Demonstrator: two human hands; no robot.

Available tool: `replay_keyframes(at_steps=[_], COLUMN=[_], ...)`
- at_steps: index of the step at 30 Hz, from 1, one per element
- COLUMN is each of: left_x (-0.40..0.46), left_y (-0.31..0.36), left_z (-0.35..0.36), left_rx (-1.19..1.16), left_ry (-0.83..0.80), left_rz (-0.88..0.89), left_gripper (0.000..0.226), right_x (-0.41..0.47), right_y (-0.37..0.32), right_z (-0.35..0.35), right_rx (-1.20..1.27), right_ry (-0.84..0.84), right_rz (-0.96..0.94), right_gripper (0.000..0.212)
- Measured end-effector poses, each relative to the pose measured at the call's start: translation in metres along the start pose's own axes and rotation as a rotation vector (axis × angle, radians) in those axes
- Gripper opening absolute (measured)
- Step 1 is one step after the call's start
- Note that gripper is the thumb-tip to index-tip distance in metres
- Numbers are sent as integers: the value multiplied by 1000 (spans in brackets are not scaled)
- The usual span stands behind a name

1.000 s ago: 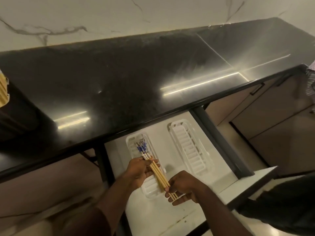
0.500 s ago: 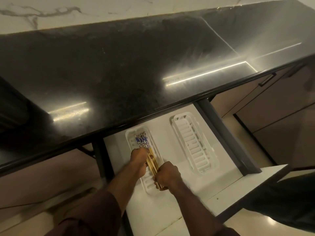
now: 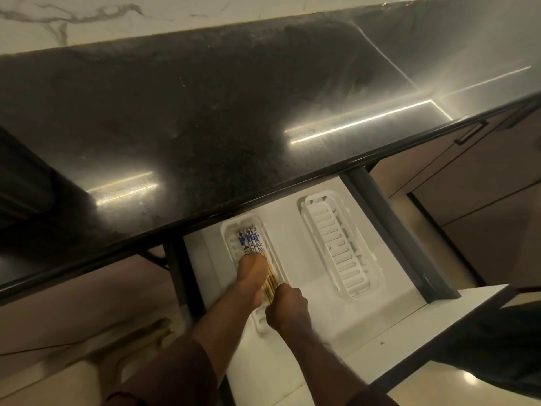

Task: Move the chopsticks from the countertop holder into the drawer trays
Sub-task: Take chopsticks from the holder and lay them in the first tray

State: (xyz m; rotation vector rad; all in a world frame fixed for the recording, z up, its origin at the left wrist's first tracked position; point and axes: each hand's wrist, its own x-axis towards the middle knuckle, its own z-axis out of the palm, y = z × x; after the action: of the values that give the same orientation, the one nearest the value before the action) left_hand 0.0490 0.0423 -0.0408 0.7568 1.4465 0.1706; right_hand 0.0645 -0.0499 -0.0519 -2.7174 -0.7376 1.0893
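Note:
A bundle of wooden chopsticks with blue-and-white patterned tops lies lengthwise in the left white tray of the open drawer. My left hand rests flat on the middle of the bundle, fingers together. My right hand is closed around the near ends of the sticks over the tray's front part. The right white tray, slotted and bare, lies apart to the right in the same drawer. The countertop holder is out of view.
The black glossy countertop overhangs the drawer's back. The white drawer floor has dark side rails and a white front panel. Closed cabinet doors stand to the right; a dark trouser leg shows at the lower right.
The bundle has gone down from a tilted hold above the drawer into the left tray. Both hands followed it down, and the view shifted downward and closer.

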Motion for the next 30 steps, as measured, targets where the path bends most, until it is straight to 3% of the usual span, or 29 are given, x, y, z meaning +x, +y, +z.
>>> replay_keyframes(at_steps=[30], left_x=[-13], left_y=[-10], left_z=[-18], left_rx=[17], left_ry=[-70], left_rz=[-15], left_gripper=[26], right_x=[-14], right_y=[0], right_z=[9], right_rx=[-48], right_ry=[106], right_rz=[-125], right_gripper=[23])
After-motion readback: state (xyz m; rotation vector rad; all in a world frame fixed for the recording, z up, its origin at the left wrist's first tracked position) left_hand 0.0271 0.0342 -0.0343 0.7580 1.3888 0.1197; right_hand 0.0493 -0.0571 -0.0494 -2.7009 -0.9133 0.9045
